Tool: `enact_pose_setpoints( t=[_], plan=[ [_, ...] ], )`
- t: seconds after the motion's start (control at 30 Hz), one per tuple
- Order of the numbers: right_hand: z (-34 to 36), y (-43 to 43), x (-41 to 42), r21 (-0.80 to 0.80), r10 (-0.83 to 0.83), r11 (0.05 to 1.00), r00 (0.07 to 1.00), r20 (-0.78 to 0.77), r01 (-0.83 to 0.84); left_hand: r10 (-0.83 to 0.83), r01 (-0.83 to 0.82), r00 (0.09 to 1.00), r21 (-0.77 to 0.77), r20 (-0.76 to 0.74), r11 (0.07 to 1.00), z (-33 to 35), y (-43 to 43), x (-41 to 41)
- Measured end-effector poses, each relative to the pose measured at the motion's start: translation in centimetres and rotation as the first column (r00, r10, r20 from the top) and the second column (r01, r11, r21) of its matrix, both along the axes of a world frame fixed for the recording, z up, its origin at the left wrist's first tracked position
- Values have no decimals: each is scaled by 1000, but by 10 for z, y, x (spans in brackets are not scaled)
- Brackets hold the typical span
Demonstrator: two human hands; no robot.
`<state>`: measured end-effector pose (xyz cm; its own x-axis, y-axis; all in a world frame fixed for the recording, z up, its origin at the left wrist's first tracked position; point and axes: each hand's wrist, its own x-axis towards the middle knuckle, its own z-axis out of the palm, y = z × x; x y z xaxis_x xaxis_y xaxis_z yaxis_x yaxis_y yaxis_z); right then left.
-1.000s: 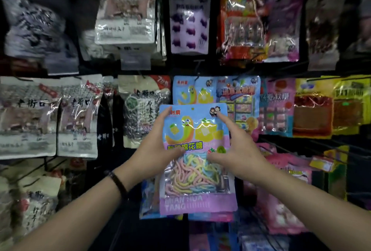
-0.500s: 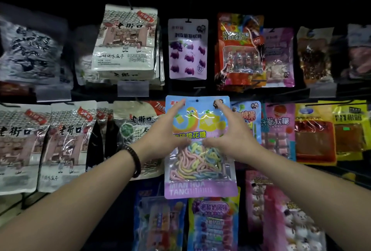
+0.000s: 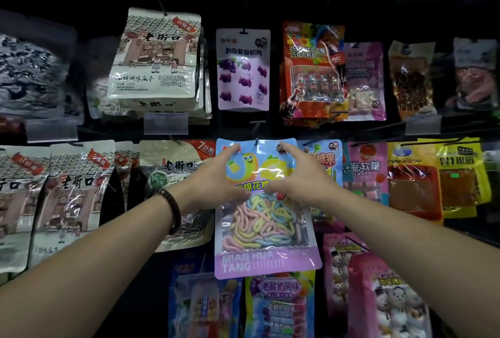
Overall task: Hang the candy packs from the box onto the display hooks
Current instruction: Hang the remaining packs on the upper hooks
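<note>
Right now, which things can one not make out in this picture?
Head view, all:
- Marshmallow pack: its top is too small and dim to tell whether a hook passes through.
- Source box: outside the frame.
- Price tag: print too blurred.
- Far-left bag: blurred label.
- Pack's upper print: partly covered by the left hand and right hand.

Mid-frame were one left hand [image 3: 216,179], one right hand [image 3: 301,176], one marshmallow candy pack [image 3: 266,229] and one bead bracelet [image 3: 173,210]; three clear label holders [image 3: 51,129] [image 3: 165,123] [image 3: 422,124] crossed the upper frame.

Both arms reach forward, left hand [image 3: 216,179] and right hand [image 3: 300,179] gripping the candy pack [image 3: 266,232] between thumbs and fingers [image 3: 287,147].
</note>
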<state>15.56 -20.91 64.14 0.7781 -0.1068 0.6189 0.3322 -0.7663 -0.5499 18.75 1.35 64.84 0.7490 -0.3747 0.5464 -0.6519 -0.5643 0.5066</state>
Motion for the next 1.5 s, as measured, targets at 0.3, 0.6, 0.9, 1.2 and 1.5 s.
enact_pose_setpoints(
  t=[0.3,0.6,0.9,1.2,1.5],
  plan=[
    [0,15,29,-21,-111,994,979,-172,109,205,-208,978,135,34,969,-5,-13,36],
    [-19,23,28,-157,-197,974,959,-206,166,344,-362,932,248,116,898,-45,-11,30],
    [-130,25,-59,-314,57,949,994,94,-24,50,-102,933,128,357,987,-176,21,-97],
    [-382,35,-141,-48,357,892,766,-534,-449,15,123,947,403,-322,907,-423,59,-162],
    [-685,27,-188,72,73,997,260,-963,-16,107,589,651,590,-751,553,-508,65,-178]
  ],
)
